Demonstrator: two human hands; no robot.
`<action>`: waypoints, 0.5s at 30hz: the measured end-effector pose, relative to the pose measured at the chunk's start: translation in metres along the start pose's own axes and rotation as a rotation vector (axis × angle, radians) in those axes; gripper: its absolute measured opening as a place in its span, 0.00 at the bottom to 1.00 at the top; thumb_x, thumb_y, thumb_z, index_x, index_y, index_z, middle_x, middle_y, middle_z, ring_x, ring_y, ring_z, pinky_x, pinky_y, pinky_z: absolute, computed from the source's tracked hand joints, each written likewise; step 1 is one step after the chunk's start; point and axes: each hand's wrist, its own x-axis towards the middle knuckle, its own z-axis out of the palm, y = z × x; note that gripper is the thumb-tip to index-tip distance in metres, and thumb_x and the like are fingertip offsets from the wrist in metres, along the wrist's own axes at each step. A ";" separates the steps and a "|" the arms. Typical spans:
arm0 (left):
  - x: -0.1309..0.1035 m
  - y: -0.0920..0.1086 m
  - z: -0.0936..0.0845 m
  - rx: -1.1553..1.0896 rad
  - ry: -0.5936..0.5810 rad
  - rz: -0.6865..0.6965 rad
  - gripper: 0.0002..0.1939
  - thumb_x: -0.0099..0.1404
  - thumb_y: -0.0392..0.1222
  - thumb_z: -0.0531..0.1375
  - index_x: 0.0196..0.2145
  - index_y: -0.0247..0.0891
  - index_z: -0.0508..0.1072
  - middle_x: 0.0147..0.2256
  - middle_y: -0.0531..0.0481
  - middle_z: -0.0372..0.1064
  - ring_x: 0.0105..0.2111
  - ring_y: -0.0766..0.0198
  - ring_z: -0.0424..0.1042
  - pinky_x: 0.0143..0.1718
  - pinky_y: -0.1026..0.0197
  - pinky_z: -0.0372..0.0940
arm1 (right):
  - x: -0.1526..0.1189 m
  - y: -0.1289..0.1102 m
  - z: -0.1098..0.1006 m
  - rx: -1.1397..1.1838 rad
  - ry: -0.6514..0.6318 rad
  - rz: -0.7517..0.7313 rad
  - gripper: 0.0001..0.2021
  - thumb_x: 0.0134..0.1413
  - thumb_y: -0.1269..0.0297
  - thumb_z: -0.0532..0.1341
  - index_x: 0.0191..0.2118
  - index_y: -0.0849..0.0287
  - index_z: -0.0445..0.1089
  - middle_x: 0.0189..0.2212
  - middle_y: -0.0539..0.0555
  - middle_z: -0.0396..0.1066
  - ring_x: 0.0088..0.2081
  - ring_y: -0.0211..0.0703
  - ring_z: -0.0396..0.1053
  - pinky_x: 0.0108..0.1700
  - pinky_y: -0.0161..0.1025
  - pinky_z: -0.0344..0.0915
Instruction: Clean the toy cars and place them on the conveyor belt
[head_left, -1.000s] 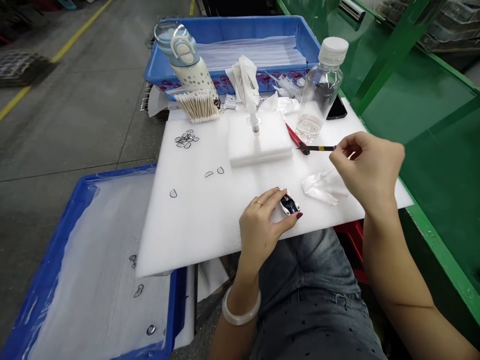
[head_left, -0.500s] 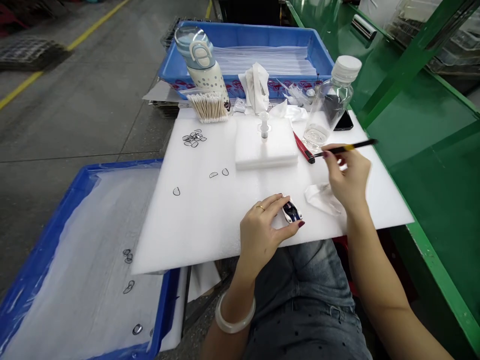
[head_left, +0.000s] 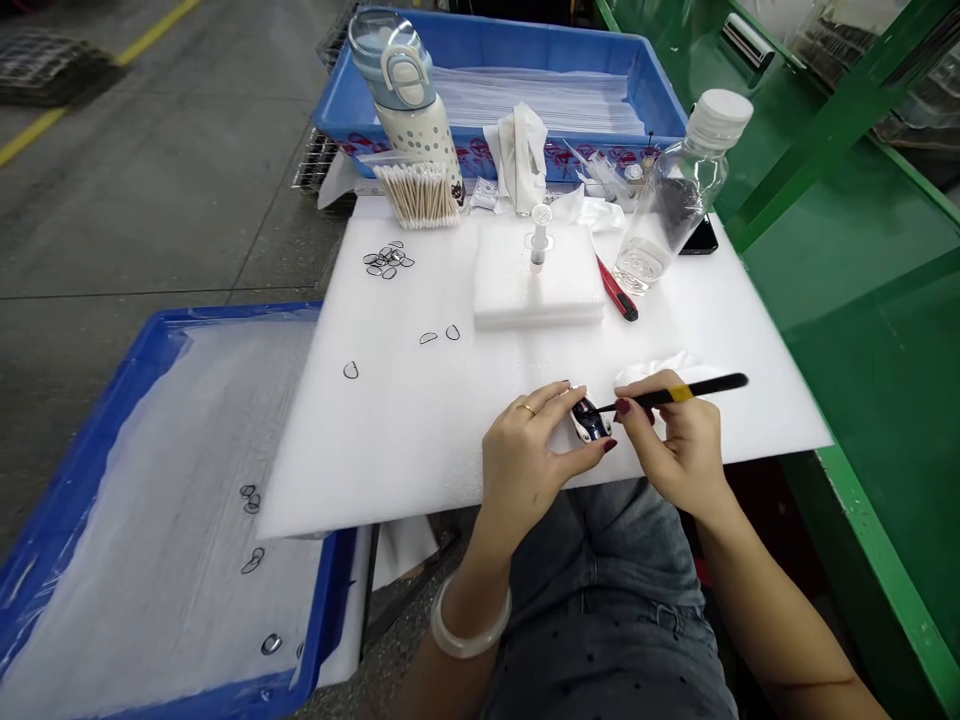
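Note:
Near the front edge of the white foam board (head_left: pixel 405 430), my left hand (head_left: pixel 529 455) grips a small white and dark blue toy car (head_left: pixel 590 420) between thumb and fingers. My right hand (head_left: pixel 675 440) pinches a black tool with a yellow band (head_left: pixel 697 388), perhaps tweezers or a brush. Its thin tip is at the car's top; whether they touch is hard to tell. A crumpled white tissue (head_left: pixel 667 366) lies just behind my right hand. Several thin black rings (head_left: pixel 388 260) rest on the board's left part.
A foam block (head_left: pixel 499 285) holds an upright syringe (head_left: pixel 539 240). Right of it are a red cutter (head_left: pixel 616 290) and a clear bottle (head_left: pixel 671 215). Cotton swabs (head_left: pixel 418 195), a tumbler (head_left: pixel 412 110) and a blue bin (head_left: pixel 480 35) stand behind. A blue tray (head_left: pixel 97 430) is at left.
My right hand has come down and left from beside the red cutter, bringing the black tool's tip to the car. My left hand still holds the car. The view has shifted slightly.

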 end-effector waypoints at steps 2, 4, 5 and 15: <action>0.000 0.000 0.000 0.017 0.005 0.002 0.24 0.57 0.54 0.69 0.49 0.41 0.76 0.51 0.46 0.75 0.48 0.51 0.75 0.47 0.45 0.74 | 0.003 0.001 -0.008 0.207 0.095 0.036 0.04 0.61 0.71 0.61 0.40 0.56 0.72 0.28 0.49 0.70 0.27 0.36 0.67 0.27 0.35 0.62; -0.001 0.001 -0.001 0.030 0.009 0.009 0.24 0.56 0.52 0.70 0.48 0.41 0.76 0.50 0.46 0.75 0.48 0.51 0.75 0.47 0.44 0.73 | 0.012 0.006 -0.024 0.376 0.311 0.023 0.02 0.60 0.68 0.63 0.37 0.55 0.74 0.26 0.49 0.68 0.25 0.36 0.65 0.26 0.35 0.60; -0.001 0.001 -0.001 0.032 0.011 0.012 0.24 0.56 0.51 0.70 0.48 0.41 0.76 0.51 0.46 0.75 0.48 0.51 0.75 0.47 0.45 0.73 | 0.019 0.011 -0.035 0.404 0.442 0.003 0.01 0.58 0.66 0.64 0.35 0.55 0.74 0.24 0.49 0.66 0.23 0.36 0.63 0.24 0.35 0.58; -0.002 0.000 -0.001 0.071 -0.002 0.031 0.25 0.54 0.48 0.71 0.49 0.43 0.75 0.51 0.48 0.75 0.48 0.51 0.75 0.44 0.46 0.75 | 0.032 0.069 -0.114 0.204 0.856 0.358 0.06 0.51 0.63 0.62 0.33 0.56 0.76 0.25 0.52 0.66 0.24 0.36 0.59 0.24 0.36 0.54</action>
